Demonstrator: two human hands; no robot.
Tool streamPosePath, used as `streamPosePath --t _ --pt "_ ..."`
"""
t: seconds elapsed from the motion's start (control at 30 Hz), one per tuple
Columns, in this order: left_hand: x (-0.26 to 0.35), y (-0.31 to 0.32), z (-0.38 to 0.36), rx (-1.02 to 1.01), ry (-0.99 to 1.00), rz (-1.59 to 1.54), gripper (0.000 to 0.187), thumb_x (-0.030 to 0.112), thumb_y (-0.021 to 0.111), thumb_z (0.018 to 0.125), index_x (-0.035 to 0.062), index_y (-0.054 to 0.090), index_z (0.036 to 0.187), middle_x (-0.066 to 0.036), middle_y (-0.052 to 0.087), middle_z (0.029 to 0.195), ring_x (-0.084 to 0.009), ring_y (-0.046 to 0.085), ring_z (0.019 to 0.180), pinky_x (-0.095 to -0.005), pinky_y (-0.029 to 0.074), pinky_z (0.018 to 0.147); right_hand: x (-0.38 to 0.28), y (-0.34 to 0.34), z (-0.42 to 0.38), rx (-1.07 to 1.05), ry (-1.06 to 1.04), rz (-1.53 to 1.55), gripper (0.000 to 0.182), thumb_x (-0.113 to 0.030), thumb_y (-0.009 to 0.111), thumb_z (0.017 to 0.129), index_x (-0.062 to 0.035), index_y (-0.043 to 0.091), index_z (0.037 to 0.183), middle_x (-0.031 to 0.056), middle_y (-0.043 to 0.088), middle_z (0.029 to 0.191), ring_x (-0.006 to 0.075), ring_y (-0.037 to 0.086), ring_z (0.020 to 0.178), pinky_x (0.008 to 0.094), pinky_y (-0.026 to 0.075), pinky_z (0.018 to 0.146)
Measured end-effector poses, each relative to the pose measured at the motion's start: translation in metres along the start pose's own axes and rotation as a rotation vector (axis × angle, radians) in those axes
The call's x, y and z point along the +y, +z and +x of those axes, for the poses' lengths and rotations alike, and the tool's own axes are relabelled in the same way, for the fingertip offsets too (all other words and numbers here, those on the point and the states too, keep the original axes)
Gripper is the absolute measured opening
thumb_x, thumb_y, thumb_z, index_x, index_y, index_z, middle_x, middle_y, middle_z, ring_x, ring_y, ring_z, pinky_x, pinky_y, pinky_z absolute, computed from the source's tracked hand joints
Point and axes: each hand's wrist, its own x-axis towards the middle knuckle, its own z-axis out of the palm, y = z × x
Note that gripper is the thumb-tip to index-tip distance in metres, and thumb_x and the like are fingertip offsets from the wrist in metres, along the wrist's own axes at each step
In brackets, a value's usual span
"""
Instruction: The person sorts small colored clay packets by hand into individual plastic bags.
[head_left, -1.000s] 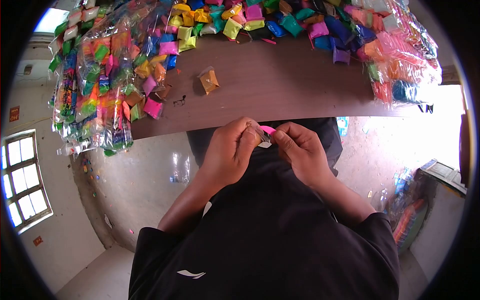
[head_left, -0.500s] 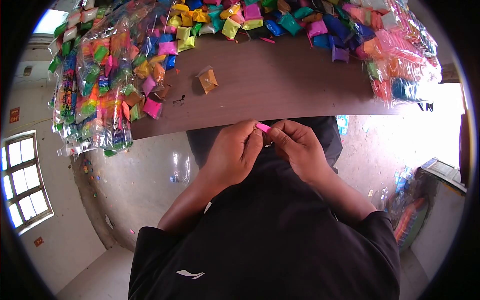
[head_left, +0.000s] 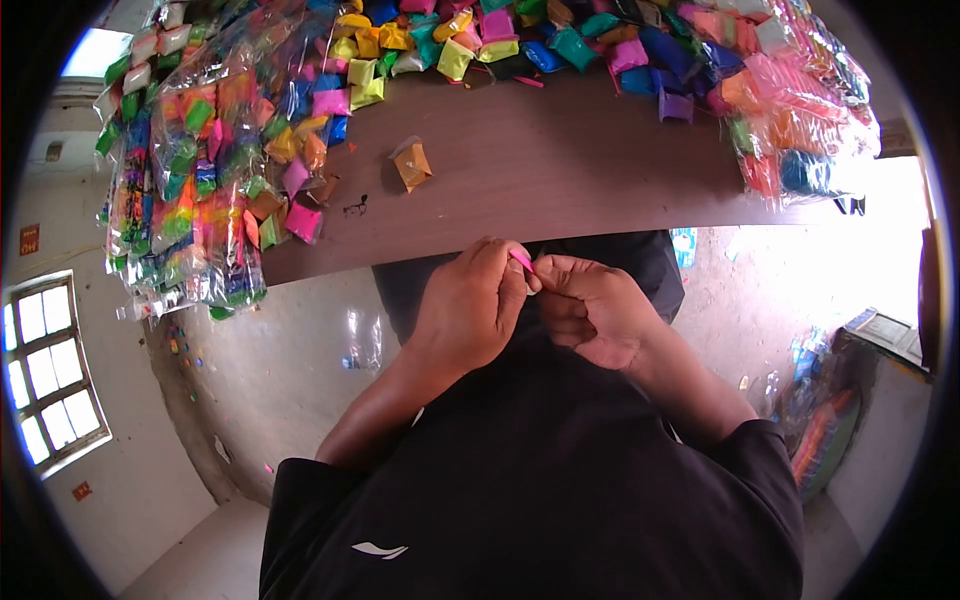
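Note:
Between the fingertips of both hands, just off the table's front edge, is a small pink strip (head_left: 521, 259) that looks like modelling clay. My left hand (head_left: 468, 302) is closed, pinching the strip between thumb and forefinger. With thumb and forefinger together, my right hand (head_left: 597, 308) pinches at the strip's lower right end, its other fingers curled in. The fingers partly cover the strip. A clear packet with an orange-brown block (head_left: 411, 166) lies on the table beyond my hands.
The brown table (head_left: 540, 150) has many coloured clay packets (head_left: 455, 58) heaped along its far side. Clear bags of packets stand at the left (head_left: 185, 190) and right (head_left: 800, 120). Plastic bags (head_left: 820, 430) lie on the floor at right. A barred window (head_left: 52, 365) is at left.
My right hand has turned, showing more of its curled fingers and palm. Less of the pink strip shows, and it now slants more steeply. The left hand has barely moved.

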Motion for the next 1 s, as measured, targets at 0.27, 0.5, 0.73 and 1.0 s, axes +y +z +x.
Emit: streamPosePath --t 0.27,0.5,0.73,1.0 --pt "-0.009 0.012 -0.003 0.083 0.052 0.08 0.015 0.007 0.052 0.101 -0.0018 0.061 0.109 -0.016 0.064 0.087 -0.0363 0.067 0.076 -0.044 0.053 0.065 0.026 -0.003 0.006 -0.093 0.056 0.429 0.021 -0.022 0.044 0.111 -0.0122 0.06 0.101 -0.0098 0.027 0.063 0.0054 0.024 0.051 0.0228 0.022 0.047" --pt "-0.002 0.012 -0.008 0.002 -0.151 -0.207 0.02 0.012 0.049 0.106 -0.0032 0.061 0.11 -0.018 0.066 0.09 -0.0307 0.068 0.077 -0.0367 0.054 0.07 0.01 0.004 -0.002 -0.085 -0.225 0.242 0.021 -0.023 0.043 0.111 -0.013 0.057 0.1 -0.0092 0.027 0.063 0.0069 0.024 0.052 0.0237 0.023 0.049" --pt "-0.005 0.009 -0.008 0.056 -0.112 -0.51 0.031 0.013 0.04 0.107 -0.0044 0.065 0.112 -0.007 0.066 0.089 -0.0125 0.057 0.077 -0.03 0.046 0.07 0.014 -0.003 -0.011 0.429 -0.776 -0.844 0.016 -0.015 0.065 0.104 -0.0002 0.07 0.101 -0.004 0.056 0.068 0.0038 0.047 0.056 0.0217 0.035 0.052" --pt "-0.001 0.003 -0.006 0.058 -0.119 -0.373 0.016 0.015 0.047 0.109 -0.0002 0.052 0.106 -0.002 0.054 0.07 -0.0071 0.048 0.063 -0.0268 0.04 0.058 0.006 0.013 -0.016 0.499 -0.956 -1.325 0.006 -0.004 0.07 0.092 0.0009 0.073 0.092 0.0155 0.066 0.068 0.023 0.063 0.054 0.0314 0.047 0.054"
